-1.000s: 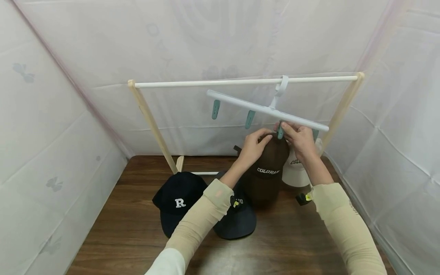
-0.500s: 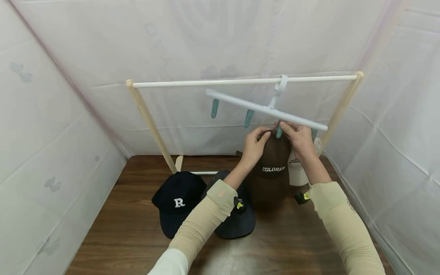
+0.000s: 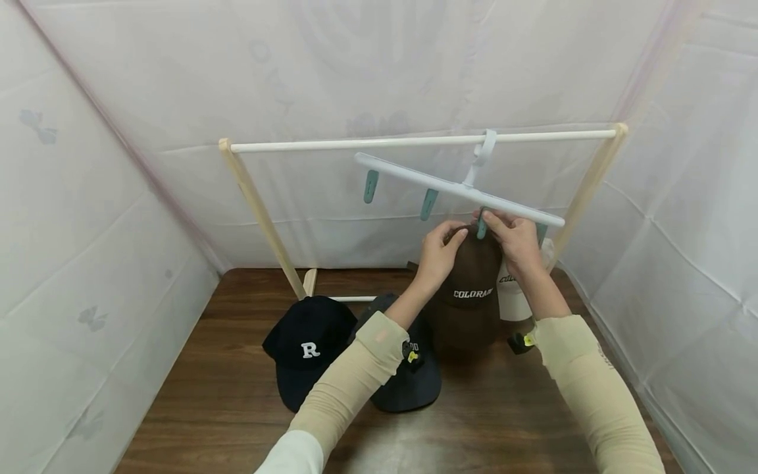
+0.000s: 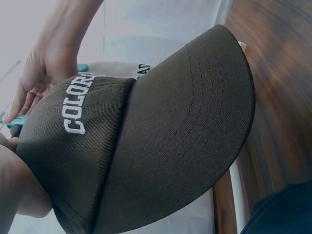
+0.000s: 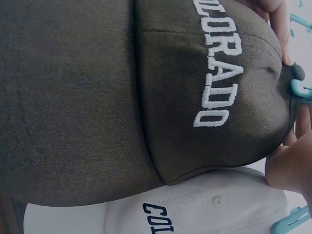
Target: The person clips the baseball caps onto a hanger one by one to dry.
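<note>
A brown baseball cap (image 3: pixel 470 263) lettered COLORADO hangs brim down below the white clip hanger (image 3: pixel 450 187). My left hand (image 3: pixel 439 253) pinches the crown near its top. With thumb and fingers my right hand (image 3: pixel 516 242) grips a teal clip (image 3: pixel 481 224) of that hanger. In the right wrist view the clip's tip (image 5: pixel 302 88) lies at the cap's top, beside the dark button (image 5: pixel 298 72); whether it bites the cloth, I cannot tell. A white cap (image 3: pixel 512 296) hangs just right of the brown one, partly hidden by my right hand.
The hanger hooks over the white rail (image 3: pixel 355 142) of a wooden-ended rack (image 3: pixel 260 214). Two more teal clips (image 3: pixel 370 187) dangle at its left. On the brown table (image 3: pixel 195 395) lie a navy cap (image 3: pixel 314 349) with an R and a dark grey cap (image 3: pixel 408 382). White curtains surround everything.
The brown cap has swung a little to the right and now covers more of the white cap. My left hand shifted slightly right with it; the right hand stays at the clip.
</note>
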### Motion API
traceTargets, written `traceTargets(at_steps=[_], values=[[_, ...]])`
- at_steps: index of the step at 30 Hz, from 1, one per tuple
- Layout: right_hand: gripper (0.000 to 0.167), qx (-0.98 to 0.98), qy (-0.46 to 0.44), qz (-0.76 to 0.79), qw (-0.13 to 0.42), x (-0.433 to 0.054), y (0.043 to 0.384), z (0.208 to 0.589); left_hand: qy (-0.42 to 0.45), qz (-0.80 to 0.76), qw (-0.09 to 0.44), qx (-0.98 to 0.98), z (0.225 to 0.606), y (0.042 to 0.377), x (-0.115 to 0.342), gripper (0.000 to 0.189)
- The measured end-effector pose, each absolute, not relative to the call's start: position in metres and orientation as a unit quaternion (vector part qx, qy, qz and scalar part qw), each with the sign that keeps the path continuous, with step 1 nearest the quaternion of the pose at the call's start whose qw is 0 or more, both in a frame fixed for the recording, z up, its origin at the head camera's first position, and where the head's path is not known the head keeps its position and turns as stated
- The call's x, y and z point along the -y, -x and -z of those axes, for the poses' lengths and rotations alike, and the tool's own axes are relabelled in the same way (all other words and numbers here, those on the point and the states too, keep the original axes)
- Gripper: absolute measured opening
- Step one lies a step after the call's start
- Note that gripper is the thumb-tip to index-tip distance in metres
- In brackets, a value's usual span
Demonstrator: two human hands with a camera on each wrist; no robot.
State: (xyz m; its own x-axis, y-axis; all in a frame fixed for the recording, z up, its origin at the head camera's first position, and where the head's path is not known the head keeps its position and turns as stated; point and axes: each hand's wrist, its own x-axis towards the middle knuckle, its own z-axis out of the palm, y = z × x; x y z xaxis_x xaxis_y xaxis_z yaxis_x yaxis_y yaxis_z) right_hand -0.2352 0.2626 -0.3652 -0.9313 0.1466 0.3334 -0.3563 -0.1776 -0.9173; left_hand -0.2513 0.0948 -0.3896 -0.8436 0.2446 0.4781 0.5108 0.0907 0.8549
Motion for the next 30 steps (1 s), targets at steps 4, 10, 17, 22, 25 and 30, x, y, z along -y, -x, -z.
traceTargets(at_steps=[4,10,17,22,25,30], values=[[0.037,0.636,-0.072,-0.752,0.160,-0.2622,0.2340,0.3659,0.257,0.622,0.105,0.732,0.3899,0.2501,-0.0951,0.023],[0.038,0.658,-0.055,-0.734,0.157,-0.2620,0.2339,0.3679,0.263,0.612,0.113,0.737,0.3917,0.2511,-0.0958,0.023],[0.047,0.653,-0.051,-0.739,0.157,-0.2623,0.2354,0.3703,0.271,0.611,0.111,0.736,0.3918,0.2504,-0.0946,0.024],[0.053,0.659,-0.050,-0.733,0.157,-0.2622,0.2352,0.3703,0.274,0.605,0.112,0.739,0.3926,0.2503,-0.0934,0.025],[0.055,0.671,-0.050,-0.723,0.155,-0.2626,0.2338,0.3689,0.276,0.602,0.108,0.742,0.3926,0.2506,-0.0927,0.026],[0.061,0.701,-0.045,-0.698,0.138,-0.2664,0.2311,0.3677,0.287,0.595,0.089,0.745,0.3926,0.2503,-0.0895,0.027]])
